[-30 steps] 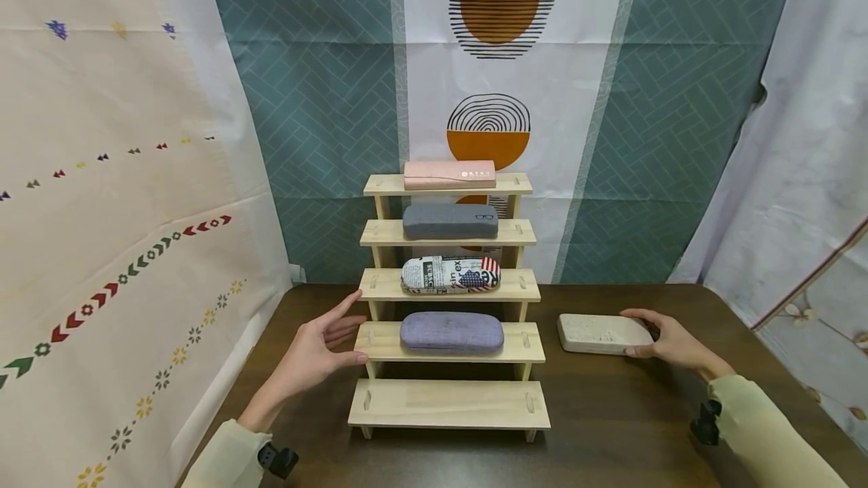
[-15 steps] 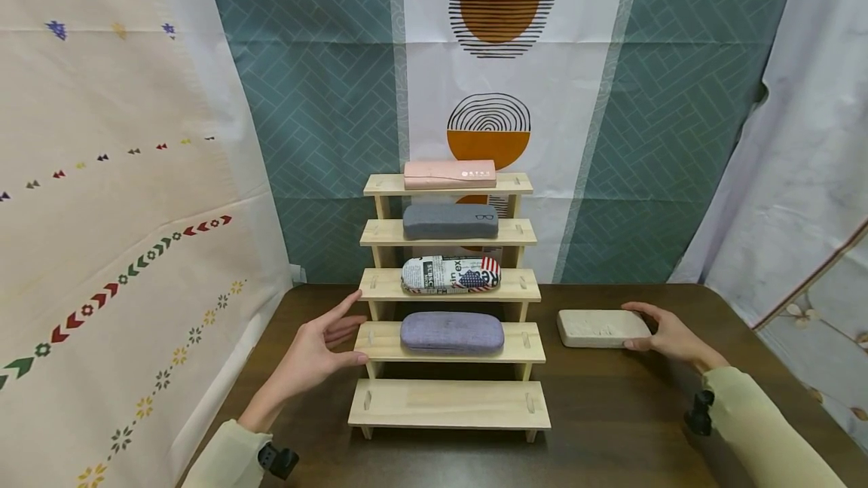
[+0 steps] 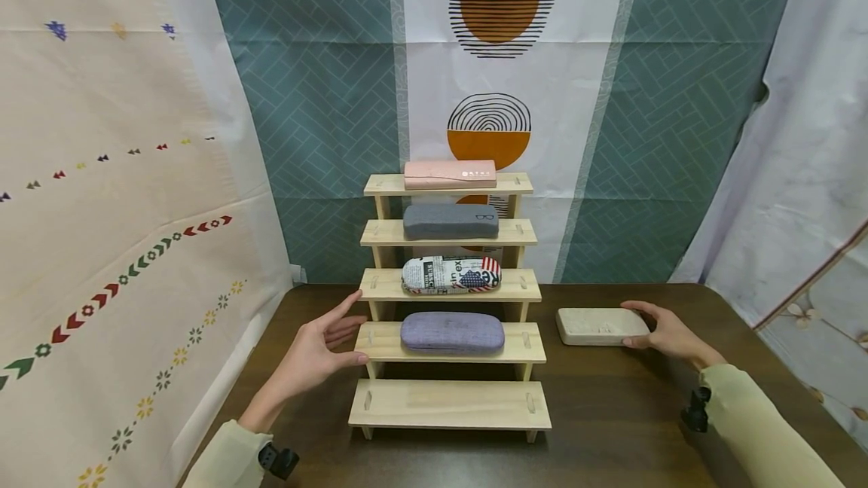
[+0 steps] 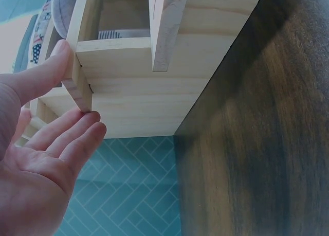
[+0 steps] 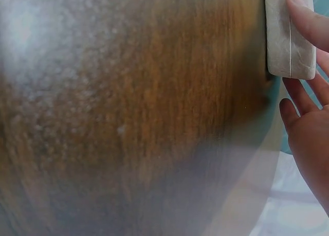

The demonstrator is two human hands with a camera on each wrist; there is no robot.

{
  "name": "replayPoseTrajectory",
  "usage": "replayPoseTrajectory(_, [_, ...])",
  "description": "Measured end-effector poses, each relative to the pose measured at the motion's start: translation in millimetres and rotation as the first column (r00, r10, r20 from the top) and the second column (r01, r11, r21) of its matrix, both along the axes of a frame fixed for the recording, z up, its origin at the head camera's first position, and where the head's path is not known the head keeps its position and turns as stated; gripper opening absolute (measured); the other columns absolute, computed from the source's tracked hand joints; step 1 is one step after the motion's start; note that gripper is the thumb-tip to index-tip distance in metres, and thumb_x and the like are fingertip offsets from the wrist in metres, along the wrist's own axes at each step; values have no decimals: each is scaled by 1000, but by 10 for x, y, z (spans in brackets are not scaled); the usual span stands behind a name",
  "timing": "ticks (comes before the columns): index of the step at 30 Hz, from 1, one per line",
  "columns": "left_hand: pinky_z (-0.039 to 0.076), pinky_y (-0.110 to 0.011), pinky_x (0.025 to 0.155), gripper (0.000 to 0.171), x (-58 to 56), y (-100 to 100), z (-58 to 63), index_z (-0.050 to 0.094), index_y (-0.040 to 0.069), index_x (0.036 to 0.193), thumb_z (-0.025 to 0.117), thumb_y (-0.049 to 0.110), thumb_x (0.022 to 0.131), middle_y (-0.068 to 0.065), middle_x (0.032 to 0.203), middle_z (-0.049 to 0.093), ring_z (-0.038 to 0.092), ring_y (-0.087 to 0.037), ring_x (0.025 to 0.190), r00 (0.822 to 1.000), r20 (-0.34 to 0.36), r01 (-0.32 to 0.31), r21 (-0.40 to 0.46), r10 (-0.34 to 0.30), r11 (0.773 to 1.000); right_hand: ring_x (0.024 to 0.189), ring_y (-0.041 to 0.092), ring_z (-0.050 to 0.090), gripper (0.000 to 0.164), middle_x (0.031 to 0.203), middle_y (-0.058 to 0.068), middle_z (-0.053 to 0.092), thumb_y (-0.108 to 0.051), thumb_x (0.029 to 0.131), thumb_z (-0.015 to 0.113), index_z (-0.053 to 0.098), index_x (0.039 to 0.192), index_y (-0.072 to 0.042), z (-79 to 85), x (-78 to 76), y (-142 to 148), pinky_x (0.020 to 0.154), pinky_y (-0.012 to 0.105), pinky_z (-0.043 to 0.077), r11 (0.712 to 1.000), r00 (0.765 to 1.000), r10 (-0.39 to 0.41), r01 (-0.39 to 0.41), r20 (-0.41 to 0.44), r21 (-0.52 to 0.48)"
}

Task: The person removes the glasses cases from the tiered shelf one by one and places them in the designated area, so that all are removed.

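Note:
A stepped wooden display stand [image 3: 450, 404] stands at the centre, with a glasses case on each of its upper tiers. Pink [image 3: 450, 175] is the top case, then a grey-blue case [image 3: 450, 222], a newspaper-print case [image 3: 450, 276] and a lilac case [image 3: 452, 332]. My left hand [image 3: 308, 356] holds the stand's left side, thumb at the front of a shelf end and fingertips at its rear corner in the left wrist view. Off to the right, my right hand [image 3: 671, 337] grips the right end of a cream glasses case [image 3: 593, 327] between thumb and fingers.
The lowest shelf bears no case. Dark brown table [image 3: 610, 428] surface surrounds the stand. Patterned cloths hang behind and at both sides, the right cloth [image 3: 807, 307] close to the table's right edge.
The cream case and my right hand have shifted slightly away from me and a little left. My left hand and the stand look unchanged.

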State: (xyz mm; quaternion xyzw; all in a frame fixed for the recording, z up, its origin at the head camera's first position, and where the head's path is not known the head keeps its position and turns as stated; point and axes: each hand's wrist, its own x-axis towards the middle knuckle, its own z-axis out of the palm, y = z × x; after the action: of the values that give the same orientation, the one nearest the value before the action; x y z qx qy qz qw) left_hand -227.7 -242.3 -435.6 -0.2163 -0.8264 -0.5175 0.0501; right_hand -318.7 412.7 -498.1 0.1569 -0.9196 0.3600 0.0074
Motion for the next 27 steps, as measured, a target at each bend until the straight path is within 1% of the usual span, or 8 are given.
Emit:
replayPoseTrajectory(5, [55, -44, 102, 104, -4, 5, 3, 40, 23, 165, 93, 2, 79, -26, 139, 64, 63, -38, 129, 1000, -5, 0, -5, 0, 1000, 126, 43, 52, 77, 145, 33, 53, -17, 85, 89, 52, 148, 8, -2, -10, 12, 93, 38, 48, 1000, 1000, 1, -1, -2, 13])
replayPoseTrajectory(12, [55, -44, 102, 104, 1, 3, 0, 40, 23, 165, 93, 1, 78, -26, 138, 64, 62, -38, 129, 1000, -4, 1, -4, -1, 1000, 126, 43, 51, 77, 144, 33, 53, -17, 84, 90, 52, 147, 9, 15, -4, -7, 93, 37, 48, 1000, 1000, 7, -7, 0, 6])
replayPoseTrajectory(15, [55, -44, 102, 104, 1, -1, -1, 40, 23, 165, 93, 1, 78, -27, 138, 63, 62, -39, 129, 1000, -6, 2, -2, -2, 1000, 126, 44, 51, 77, 144, 34, 53, -17, 84, 89, 52, 146, 9, 23, 1, -13, 94, 40, 48, 1000, 1000, 10, -10, 1, 4])
replayPoseTrajectory(19, [55, -44, 102, 104, 0, -4, -5, 40, 23, 165, 93, 1, 79, -27, 139, 63, 62, -39, 129, 1000, -7, 3, -1, -3, 1000, 126, 45, 51, 76, 144, 34, 53, -16, 84, 89, 52, 146, 10, 23, -3, -15, 97, 53, 47, 1000, 1000, 15, -15, 4, 1])
replayPoseTrajectory(21, [55, -45, 102, 104, -1, -5, -8, 40, 23, 165, 93, 1, 78, -26, 139, 63, 62, -38, 129, 1000, -8, 2, -3, -2, 1000, 125, 46, 51, 76, 143, 34, 53, -16, 84, 89, 52, 146, 10, 23, -6, -15, 98, 56, 47, 1000, 1000, 16, -16, 4, 2])
replayPoseTrajectory(24, [55, -44, 102, 104, -3, -4, -9, 40, 23, 165, 93, 2, 78, -23, 139, 65, 62, -38, 129, 1000, -11, -1, -7, 1, 1000, 125, 45, 52, 76, 143, 34, 54, -16, 84, 90, 53, 145, 10, 23, -10, -12, 98, 56, 47, 1000, 1000, 14, -14, 0, 9])
replayPoseTrajectory(27, [55, -45, 102, 104, -2, -1, -7, 40, 23, 165, 93, 3, 78, -20, 138, 66, 62, -37, 129, 1000, -13, -4, -13, 3, 1000, 125, 44, 52, 76, 142, 33, 54, -16, 84, 90, 53, 145, 10, 20, -9, -7, 97, 53, 48, 1000, 1000, 11, -11, 2, 9])
